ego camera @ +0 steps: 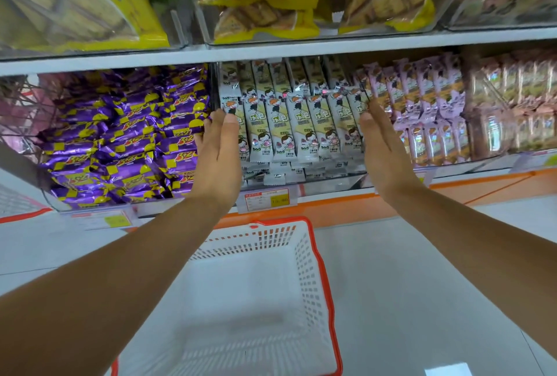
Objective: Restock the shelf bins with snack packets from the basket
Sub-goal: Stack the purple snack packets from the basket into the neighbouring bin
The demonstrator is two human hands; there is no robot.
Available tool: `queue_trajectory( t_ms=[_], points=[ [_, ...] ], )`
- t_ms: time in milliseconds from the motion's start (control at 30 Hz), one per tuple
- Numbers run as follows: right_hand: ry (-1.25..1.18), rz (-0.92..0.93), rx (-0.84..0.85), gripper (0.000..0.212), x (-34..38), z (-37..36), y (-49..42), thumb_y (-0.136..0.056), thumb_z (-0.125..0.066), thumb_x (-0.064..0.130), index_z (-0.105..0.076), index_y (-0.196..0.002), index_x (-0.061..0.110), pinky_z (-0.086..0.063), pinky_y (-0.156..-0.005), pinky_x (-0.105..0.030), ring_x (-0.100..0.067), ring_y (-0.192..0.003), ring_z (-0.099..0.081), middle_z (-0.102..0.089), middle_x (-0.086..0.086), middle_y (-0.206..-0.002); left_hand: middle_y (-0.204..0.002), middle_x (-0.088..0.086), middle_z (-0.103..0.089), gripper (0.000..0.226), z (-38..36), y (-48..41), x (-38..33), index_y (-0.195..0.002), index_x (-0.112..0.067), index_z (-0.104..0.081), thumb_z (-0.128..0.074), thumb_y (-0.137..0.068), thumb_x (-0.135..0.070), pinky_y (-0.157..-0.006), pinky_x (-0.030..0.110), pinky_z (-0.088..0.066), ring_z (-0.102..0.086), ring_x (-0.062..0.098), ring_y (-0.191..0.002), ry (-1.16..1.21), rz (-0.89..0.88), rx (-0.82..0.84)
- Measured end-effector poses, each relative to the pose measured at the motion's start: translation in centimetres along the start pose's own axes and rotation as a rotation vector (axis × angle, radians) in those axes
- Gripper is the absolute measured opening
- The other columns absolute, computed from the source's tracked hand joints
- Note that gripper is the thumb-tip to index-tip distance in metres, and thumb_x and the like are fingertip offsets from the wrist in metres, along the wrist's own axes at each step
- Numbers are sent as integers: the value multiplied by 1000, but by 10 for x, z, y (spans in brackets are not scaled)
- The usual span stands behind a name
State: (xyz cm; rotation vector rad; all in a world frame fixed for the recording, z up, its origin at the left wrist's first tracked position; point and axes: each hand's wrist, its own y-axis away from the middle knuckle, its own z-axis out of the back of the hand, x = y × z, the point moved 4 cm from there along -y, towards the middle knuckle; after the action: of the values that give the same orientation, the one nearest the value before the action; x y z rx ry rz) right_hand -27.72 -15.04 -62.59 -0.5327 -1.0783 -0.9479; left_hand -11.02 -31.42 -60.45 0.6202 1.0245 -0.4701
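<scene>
Both hands flat and released, gripping nothing. The left hand (218, 152) and right hand (381, 149) have straight fingers, palms facing each other, bracketing the front row of cream packets (301, 131) in the middle bin (325, 184).

Packets look light, with thin, slick, crinkly film wrappers and probably brittle biscuit inside. Best taken by the long edges, or a whole row squeezed gently between flat palms. Hard pressure risks crushing; the film may slide.

Containers:
- Middle bin is packed, upright rows over flat layers.
- Left bin holds purple packets (126, 140), piled loose.
- Right bin holds pink packets (422, 98), upright.
- Upper shelf bins hold yellow cracker bags (265, 18).
- Basket (327, 285) sits on the floor below, only its white bottom showing. Restock likely at the tidying stage.
</scene>
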Motion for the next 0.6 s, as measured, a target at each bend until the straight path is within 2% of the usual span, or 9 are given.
queue_trajectory(
  t_ms=[67,167,233,300,333,400,467,533,600],
  points=[
    [26,37,-4,59,-2,-3,-4,-102,-33,43,-21,-154,19,-26,-110,-17,-12,-128,-40,-48,5,-131,-162,-14,-1,59,0,-1,2,-154,-37,-10,-15,-99,-60,-120,39,3,9,10,-149,-27,-5,-1],
    [92,97,-19,62,-2,-6,-10,-94,-32,50,-35,-146,16,-35,-105,-37,-24,-119,-45,-45,11,-110,-162,-16,-4,61,2,-3,5,-155,-36,-9,-16,-99,-60,-122,41,0,5,9,-149,-30,-20,-14],
    [116,128,-6,44,-2,-8,-13,-92,-30,53,-43,-120,22,-35,-94,-36,-21,-101,-43,-44,17,-96,-161,-16,-6,61,3,-5,6,-155,-35,-9,-18,-99,-60,-123,44,-4,2,9,-149,-36,-31,-24],
    [110,133,-13,26,-3,-8,-15,-96,-33,44,-41,-108,23,-33,-86,-32,-16,-91,-39,-40,18,-84,-162,-16,-7,61,3,-6,8,-155,-35,-8,-18,-100,-59,-122,45,-6,1,10,-149,-66,-42,-27],
    [111,139,-21,23,-3,-7,-15,-99,-35,38,-44,-110,20,-34,-85,-32,-15,-90,-40,-41,16,-83,-162,-15,-6,60,3,-6,9,-155,-35,-7,-18,-100,-58,-122,46,-6,1,11,-150,-85,-49,-26],
    [118,160,-21,35,1,-5,-12,-102,-35,33,-45,-130,14,-36,-87,-32,-15,-92,-44,-45,13,-87,-162,-15,-6,60,4,-6,9,-155,-34,-6,-18,-101,-57,-122,44,-6,0,9,-149,-98,-64,-31],
    [83,135,-24,48,3,0,-7,-104,-35,33,-31,-149,17,-38,-94,-31,-13,-103,-49,-55,6,-106,-162,-15,-6,58,5,-5,8,-155,-32,-7,-20,-103,-52,-123,40,-5,-2,6,-148,-96,-91,-56],
    [52,96,-25,52,3,4,-2,-105,-35,32,-22,-154,21,-29,-111,-22,-1,-125,-40,-47,11,-136,-161,-14,-8,55,8,-4,6,-155,-30,-9,-21,-104,-47,-123,38,-6,-4,4,-148,-106,-122,-80],
    [38,90,4,52,6,4,1,-105,-35,32,-20,-154,22,-23,-113,-13,1,-129,-36,-43,17,-134,-161,-14,-10,52,7,-2,5,-155,-29,-12,-20,-106,-43,-123,36,-5,-5,3,-147,-122,-152,-73]
  ],
)
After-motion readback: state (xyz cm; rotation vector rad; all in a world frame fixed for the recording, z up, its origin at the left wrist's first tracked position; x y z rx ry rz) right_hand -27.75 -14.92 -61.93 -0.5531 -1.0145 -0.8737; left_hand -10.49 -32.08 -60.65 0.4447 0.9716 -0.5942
